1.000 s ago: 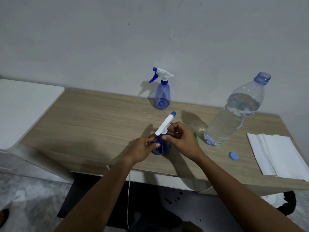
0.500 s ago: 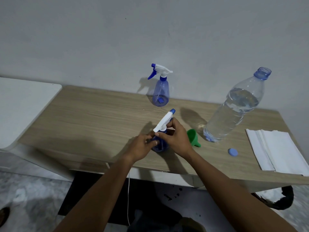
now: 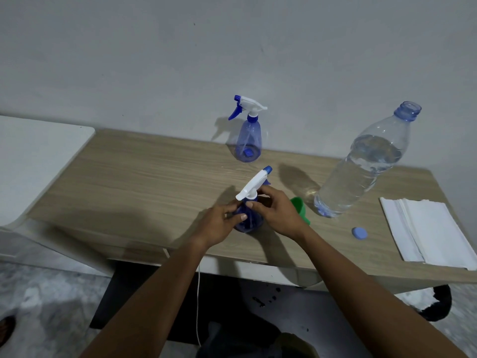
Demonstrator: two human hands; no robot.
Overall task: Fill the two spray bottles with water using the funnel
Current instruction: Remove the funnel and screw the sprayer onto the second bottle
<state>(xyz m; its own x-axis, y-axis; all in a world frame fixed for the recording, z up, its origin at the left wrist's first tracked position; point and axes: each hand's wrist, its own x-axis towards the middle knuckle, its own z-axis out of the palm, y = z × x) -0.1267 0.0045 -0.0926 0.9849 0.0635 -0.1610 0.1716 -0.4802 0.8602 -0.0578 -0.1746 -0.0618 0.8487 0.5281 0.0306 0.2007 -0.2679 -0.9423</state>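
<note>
Both hands are on the near spray bottle point(image 3: 249, 223), which stands on the wooden table point(image 3: 129, 182) just below the middle of the frame. The left hand point(image 3: 219, 224) wraps its blue body from the left, thumb across the front. The right hand point(image 3: 277, 214) has its fingers curled round the neck, right under the white trigger head point(image 3: 254, 187), whose blue nozzle points toward the upper right. The head sits on the bottle; whether it is screwed tight I cannot tell. The green funnel point(image 3: 299, 206) lies on its side just right of the right hand, partly hidden behind it. Further right stands the big clear water bottle point(image 3: 361, 169), uncapped, with water up to its shoulder. Its blue cap point(image 3: 359, 233) lies on the table below it. The second spray bottle point(image 3: 248, 143) stands upright by the wall, above the hands and well apart from them. A stack of white paper napkins point(image 3: 426, 228) lies at the right edge, and a white counter point(image 3: 38, 156) adjoins the table at the left
</note>
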